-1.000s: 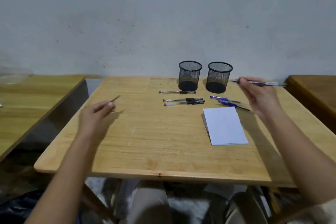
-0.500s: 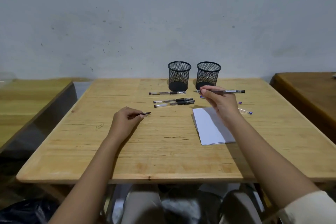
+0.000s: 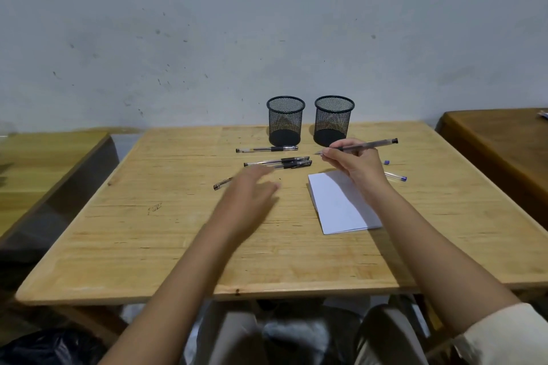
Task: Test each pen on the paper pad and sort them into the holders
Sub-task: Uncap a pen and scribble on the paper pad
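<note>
— How much room is there by the front edge?
— Open wood on the tabletop (image 3: 148, 246) runs from that edge up to the left hand (image 3: 252, 191). It is blurred, fingers stretched, holding nothing, beside a pen cap (image 3: 221, 184).
— And further back?
— The right hand (image 3: 357, 167) pinches a pen (image 3: 370, 144) over the far end of the paper pad (image 3: 341, 207). Black pens (image 3: 267, 149) lie left, blue pens (image 3: 396, 177) right, and two holders (image 3: 285, 121) stand behind.

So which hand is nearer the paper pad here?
Right. The right hand, holding a pen, is at the far edge of the paper pad, overlapping it in view. The left hand is off to its left, over the table by a pen cap.
</note>
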Demonstrator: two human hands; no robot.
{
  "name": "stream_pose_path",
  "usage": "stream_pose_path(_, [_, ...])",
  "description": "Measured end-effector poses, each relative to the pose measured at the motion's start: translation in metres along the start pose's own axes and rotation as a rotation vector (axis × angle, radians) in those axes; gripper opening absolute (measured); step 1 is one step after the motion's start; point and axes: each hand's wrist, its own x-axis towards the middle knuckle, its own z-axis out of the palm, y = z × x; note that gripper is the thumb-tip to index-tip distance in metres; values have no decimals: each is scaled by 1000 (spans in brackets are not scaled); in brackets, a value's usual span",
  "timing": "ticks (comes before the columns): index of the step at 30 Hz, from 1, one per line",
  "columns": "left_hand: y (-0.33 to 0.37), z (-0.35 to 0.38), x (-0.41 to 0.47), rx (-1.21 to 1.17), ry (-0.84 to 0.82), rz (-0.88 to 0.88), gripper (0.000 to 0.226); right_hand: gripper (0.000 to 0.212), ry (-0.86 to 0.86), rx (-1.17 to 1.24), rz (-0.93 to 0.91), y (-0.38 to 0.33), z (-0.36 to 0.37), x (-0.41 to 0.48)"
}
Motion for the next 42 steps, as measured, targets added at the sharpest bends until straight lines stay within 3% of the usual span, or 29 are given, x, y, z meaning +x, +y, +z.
stream_pose_path(4, [24,41,-1,138,-243,169,48,11,-10,-31,28,5,4,3])
stream_pose_path(10, [19,62,12,301,-341,120,55,20,-30,-5,96,17,7,9])
stream_pose_path(16, [12,66,14,360,-341,140,57,28,-7,22,169,26,9,18])
stream_pose_path(22, [8,66,13,494,-448,148,62,39,46,-54,97,29,16,29])
stream_pose_path(28, [8,67,11,520,-433,114,62,35,103,-221,17,41,17,31])
stream_pose_path(42, [9,68,12,541,-436,94,62,35,21,-251,-4,48,24,36])
